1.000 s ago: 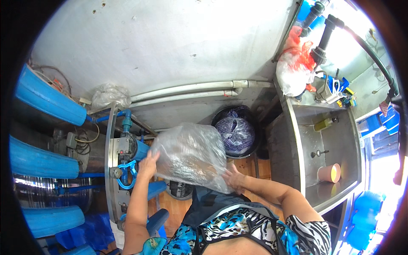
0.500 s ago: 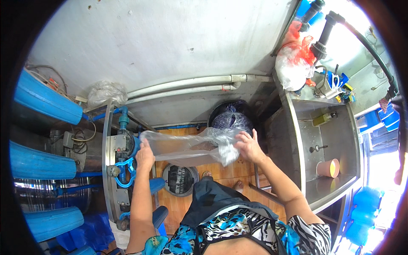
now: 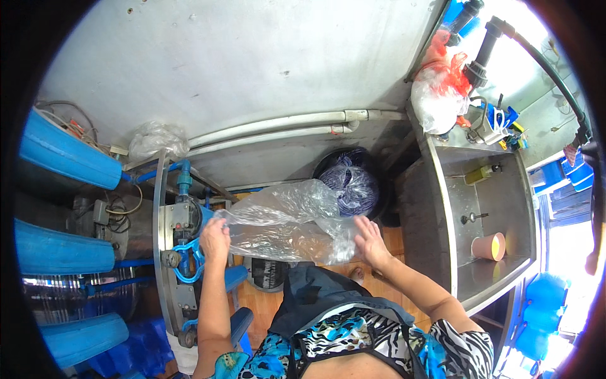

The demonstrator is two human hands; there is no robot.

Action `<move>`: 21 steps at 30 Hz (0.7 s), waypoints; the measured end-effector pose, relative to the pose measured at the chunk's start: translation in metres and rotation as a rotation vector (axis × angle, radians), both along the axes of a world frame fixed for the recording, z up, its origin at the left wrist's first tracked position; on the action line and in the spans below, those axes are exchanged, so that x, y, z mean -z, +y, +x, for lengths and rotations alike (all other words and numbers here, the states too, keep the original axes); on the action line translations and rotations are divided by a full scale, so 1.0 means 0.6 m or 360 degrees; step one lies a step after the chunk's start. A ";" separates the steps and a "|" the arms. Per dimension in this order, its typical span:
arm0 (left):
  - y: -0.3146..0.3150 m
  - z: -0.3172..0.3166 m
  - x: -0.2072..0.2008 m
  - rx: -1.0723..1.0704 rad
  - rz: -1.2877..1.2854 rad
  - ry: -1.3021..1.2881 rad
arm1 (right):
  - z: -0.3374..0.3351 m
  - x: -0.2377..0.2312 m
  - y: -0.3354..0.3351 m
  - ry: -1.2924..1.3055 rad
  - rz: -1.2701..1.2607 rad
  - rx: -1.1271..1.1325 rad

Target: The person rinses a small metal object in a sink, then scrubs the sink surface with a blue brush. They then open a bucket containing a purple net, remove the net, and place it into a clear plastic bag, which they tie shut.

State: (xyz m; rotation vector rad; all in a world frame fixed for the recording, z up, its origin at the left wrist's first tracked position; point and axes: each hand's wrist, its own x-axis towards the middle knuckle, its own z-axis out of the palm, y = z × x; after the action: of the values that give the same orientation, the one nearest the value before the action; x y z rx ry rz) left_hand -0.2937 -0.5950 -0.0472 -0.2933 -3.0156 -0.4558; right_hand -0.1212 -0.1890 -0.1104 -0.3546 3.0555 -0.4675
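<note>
A large clear plastic bag is spread out sideways in front of my body, crinkled and see-through. My left hand is closed on the bag's left end, beside the metal frame with blue fittings. At the opposite end, my right hand has its fingers stretched out and apart, touching or very close to the bag's edge. Behind the bag's right end, a knotted clear bag with dark purple contents sits in a black tub.
A steel sink with a pink cup stands on the right. Blue filter housings line the left, next to a metal frame. White pipes run along the wall. A round dark lid lies on the tiled floor.
The plastic bag has spread wider and fuller, where its right end was bunched before. My right hand has lowered slightly and its fingers have straightened. My left hand stays at the left end.
</note>
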 end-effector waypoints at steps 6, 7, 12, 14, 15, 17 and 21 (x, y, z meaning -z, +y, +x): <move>0.015 0.058 0.119 0.0093 -0.0443 -0.0508 | 0.037 0.019 -0.037 -0.0154 -0.0146 -0.1260; 0.013 0.071 0.142 0.0083 -0.0574 -0.0665 | 0.047 0.038 -0.036 -0.0592 -0.0164 -0.0939; -0.023 0.092 0.198 0.0368 -0.0630 -0.1610 | 0.097 0.123 0.009 -0.1439 -0.0563 -0.0375; -0.027 0.064 0.184 0.0355 -0.0286 -0.2240 | 0.074 0.129 0.036 -0.1753 -0.0475 -0.0400; -0.016 0.040 0.175 0.0092 0.0055 -0.2195 | 0.048 0.123 0.058 -0.1967 -0.0358 -0.0404; 0.006 0.004 0.146 0.0197 0.0297 -0.1253 | -0.005 0.102 0.090 -0.1414 -0.0355 -0.0121; 0.071 -0.052 0.084 0.0003 0.0092 -0.0325 | -0.059 0.063 0.093 -0.0138 -0.0135 0.0097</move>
State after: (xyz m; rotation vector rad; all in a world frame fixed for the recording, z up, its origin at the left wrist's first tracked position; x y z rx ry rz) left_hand -0.3249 -0.5524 -0.0975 -0.2604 -3.1922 -0.6070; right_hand -0.1565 -0.1331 -0.1481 -0.2376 2.9760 -0.5998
